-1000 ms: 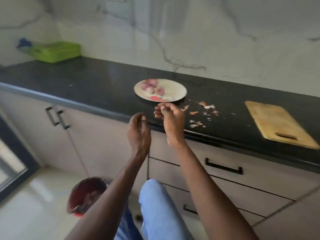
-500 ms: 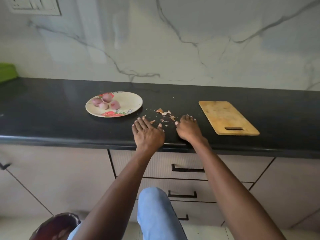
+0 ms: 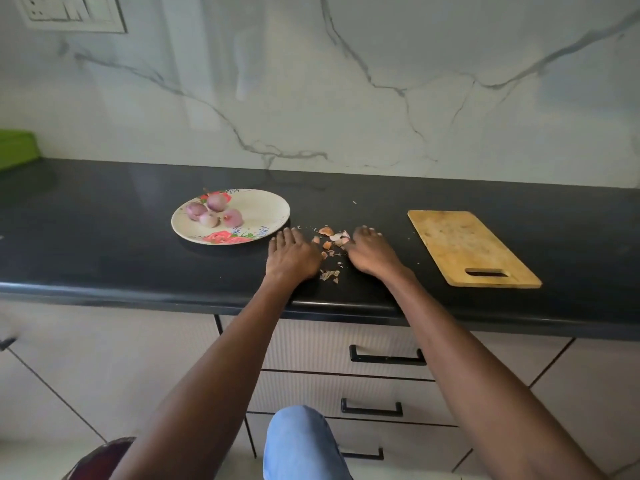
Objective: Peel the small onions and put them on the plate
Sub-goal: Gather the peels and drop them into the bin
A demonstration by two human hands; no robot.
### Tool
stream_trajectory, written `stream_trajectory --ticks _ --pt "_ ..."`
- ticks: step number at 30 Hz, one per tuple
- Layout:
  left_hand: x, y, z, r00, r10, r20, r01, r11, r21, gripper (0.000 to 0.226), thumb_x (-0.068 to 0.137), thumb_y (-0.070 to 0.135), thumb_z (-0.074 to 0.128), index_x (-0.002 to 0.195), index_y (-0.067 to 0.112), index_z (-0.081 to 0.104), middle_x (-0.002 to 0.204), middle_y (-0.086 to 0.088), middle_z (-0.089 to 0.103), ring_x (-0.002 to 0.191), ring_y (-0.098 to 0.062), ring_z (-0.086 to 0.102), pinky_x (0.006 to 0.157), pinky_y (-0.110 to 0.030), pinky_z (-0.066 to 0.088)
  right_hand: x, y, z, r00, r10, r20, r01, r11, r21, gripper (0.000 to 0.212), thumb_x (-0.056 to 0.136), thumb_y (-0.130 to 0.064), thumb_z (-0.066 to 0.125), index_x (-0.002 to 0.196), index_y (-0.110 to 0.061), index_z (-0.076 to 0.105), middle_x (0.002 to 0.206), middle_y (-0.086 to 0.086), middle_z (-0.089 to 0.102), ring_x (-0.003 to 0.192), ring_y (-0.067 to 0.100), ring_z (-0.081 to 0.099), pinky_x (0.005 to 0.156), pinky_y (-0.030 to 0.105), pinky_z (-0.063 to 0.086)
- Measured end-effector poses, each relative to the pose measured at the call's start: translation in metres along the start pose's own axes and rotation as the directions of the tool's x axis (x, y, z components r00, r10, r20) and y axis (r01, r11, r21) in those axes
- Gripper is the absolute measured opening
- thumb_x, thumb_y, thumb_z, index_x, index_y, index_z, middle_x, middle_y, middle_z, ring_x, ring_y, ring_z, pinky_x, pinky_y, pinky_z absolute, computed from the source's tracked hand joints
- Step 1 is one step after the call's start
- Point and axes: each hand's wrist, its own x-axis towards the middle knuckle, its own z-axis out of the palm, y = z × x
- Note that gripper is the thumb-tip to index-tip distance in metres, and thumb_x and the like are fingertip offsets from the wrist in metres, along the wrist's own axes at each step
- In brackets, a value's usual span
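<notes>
I see both hands laid palm-down on the glossy black stone desk (image 3: 104, 230), near its front edge. The left hand (image 3: 292, 256) has its fingers (image 3: 287, 237) stretched flat and together, holding nothing, the tips just beside the rim of the round cream plate with red and blue flower print (image 3: 266, 211). The right hand (image 3: 372, 252) also lies flat with its fingers spread loosely on the surface, gripping nothing. Between the two hands lies a scatter of dry orange-brown and pale onion skins (image 3: 332, 237); some flakes touch the right hand's thumb side, and a few more sit nearer the desk edge. Four small peeled purple-pink onions (image 3: 214, 213) sit bunched together on the plate, on the half farther from the hands. Right of the plate, beyond the right hand and apart from it, I see a rectangular wooden cutting board with a slot handle (image 3: 467, 244) lying flat.
</notes>
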Motion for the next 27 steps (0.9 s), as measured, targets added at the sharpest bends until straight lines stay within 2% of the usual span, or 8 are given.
stream_trajectory --ticks 2,5,8,10,13,16,21,27 --pt "0.007 0.005 0.0 0.991 0.131 0.033 -0.129 0.99 -0.049 0.064 0.11 0.042 0.02 0.16 0.004 0.008 0.168 -0.017 0.008 0.156 -0.027 0.007 0.125 -0.04 0.006 0.0 -0.008 0.002 0.992 -0.122 0.038 0.118 0.99 0.081 0.052 0.11 -0.028 0.033 0.156 -0.005 0.025 0.165 0.015 0.02 0.152 0.029 0.021 0.121 0.04 0.02" --pt "0.016 0.003 -0.008 0.979 0.199 -0.032 -0.2 0.938 -0.283 0.058 0.11 0.042 0.023 0.158 0.009 0.023 0.164 -0.015 0.025 0.152 -0.028 0.023 0.122 -0.039 0.018 0.009 0.002 -0.006 0.993 -0.116 0.012 0.107 0.95 0.292 0.05 0.11 -0.027 0.034 0.156 -0.009 0.027 0.164 0.009 0.025 0.152 0.025 0.023 0.119 0.034 0.02" --pt "0.038 -0.006 -0.007 0.991 0.126 -0.034 -0.13 0.971 -0.202 0.064 0.108 0.047 0.015 0.158 0.009 0.025 0.166 -0.015 0.022 0.155 -0.025 0.016 0.125 -0.042 0.014 0.023 0.013 -0.013 1.0 -0.022 0.001 0.021 0.978 0.209 0.051 0.11 -0.028 0.033 0.152 0.001 0.031 0.162 0.019 0.028 0.149 0.032 0.026 0.117 0.037 0.024" --pt "0.047 -0.003 -0.005 0.991 0.13 0.015 -0.125 0.973 -0.193 0.067 0.107 0.052 0.013 0.158 0.011 0.026 0.164 -0.015 0.026 0.153 -0.028 0.02 0.125 -0.047 0.017 0.032 0.012 -0.011 0.995 -0.084 0.06 0.072 0.982 0.176 0.051 0.11 -0.029 0.034 0.152 -0.001 0.033 0.161 0.018 0.029 0.149 0.031 0.028 0.117 0.037 0.024" --pt "0.051 0.006 -0.008 0.979 0.203 -0.007 -0.188 0.893 -0.409 0.073 0.103 0.063 0.02 0.154 0.014 0.038 0.155 -0.014 0.043 0.144 -0.03 0.039 0.119 -0.045 0.03 0.049 0.01 -0.011 0.992 -0.119 0.029 0.106 0.952 0.287 0.049 0.11 -0.031 0.033 0.156 -0.012 0.031 0.163 0.012 0.028 0.15 0.029 0.027 0.119 0.039 0.023" --pt "0.062 0.007 -0.011 0.977 0.188 -0.098 -0.209 0.783 -0.586 0.075 0.103 0.064 0.023 0.151 0.011 0.042 0.152 -0.014 0.047 0.132 -0.022 0.048 0.105 -0.033 0.034 0.085 0.018 -0.015 0.998 -0.043 -0.045 0.052 0.973 0.227 0.055 0.11 -0.035 0.033 0.154 -0.003 0.029 0.163 0.017 0.025 0.151 0.032 0.023 0.12 0.04 0.021" --pt "0.071 0.005 -0.006 0.982 0.166 -0.087 -0.186 0.794 -0.579 0.074 0.103 0.064 0.024 0.152 0.012 0.04 0.153 -0.016 0.046 0.127 -0.019 0.047 0.102 -0.036 0.034 0.135 0.015 -0.016 0.998 0.062 -0.004 -0.061 0.993 0.097 0.08 0.105 -0.056 0.032 0.159 -0.002 0.008 0.168 0.016 0.005 0.155 0.032 0.003 0.124 0.047 0.009" --pt "0.067 0.007 -0.011 0.986 0.131 -0.106 -0.168 0.799 -0.578 0.077 0.102 0.065 0.023 0.155 0.01 0.034 0.158 -0.017 0.037 0.146 -0.031 0.036 0.117 -0.044 0.029 0.129 0.005 -0.022 0.998 -0.038 0.04 0.034 0.994 0.106 0.06 0.108 -0.047 0.028 0.154 -0.009 0.033 0.164 0.014 0.025 0.152 0.03 0.021 0.122 0.046 0.018"
